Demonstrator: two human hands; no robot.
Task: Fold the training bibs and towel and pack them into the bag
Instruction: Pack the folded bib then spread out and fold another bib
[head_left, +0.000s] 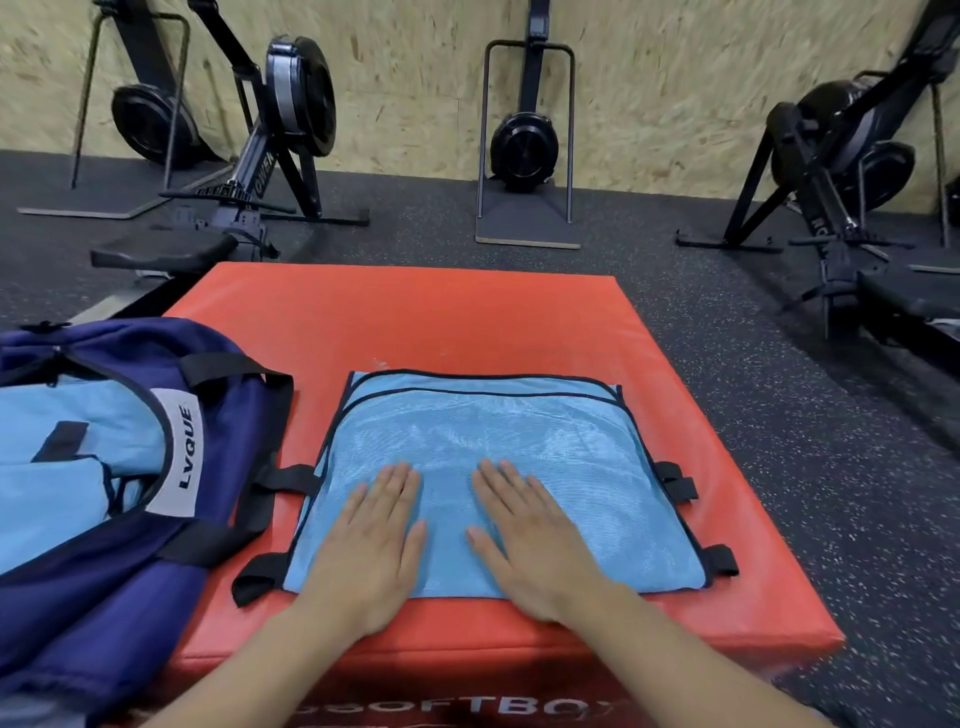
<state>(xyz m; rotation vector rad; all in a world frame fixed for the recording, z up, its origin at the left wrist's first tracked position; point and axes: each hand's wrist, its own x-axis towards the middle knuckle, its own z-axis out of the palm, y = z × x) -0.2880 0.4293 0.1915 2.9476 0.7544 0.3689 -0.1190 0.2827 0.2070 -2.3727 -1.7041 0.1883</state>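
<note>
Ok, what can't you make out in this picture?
Head view only:
- Bag: its left side is cut off by the frame edge; how much is packed inside stays hidden.
- Bib: the left hand and right hand cover part of it; its layers can't be counted.
- Towel: not identifiable.
- Box lettering: cut off by the bottom edge.

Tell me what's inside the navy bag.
Light blue fabric with black trim fills the open navy bag, apparently folded bibs. How many there are, and whether a towel lies beneath, is covered.

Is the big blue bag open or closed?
Open. The navy bag gapes at its top, and light blue cloth shows inside it.
</note>
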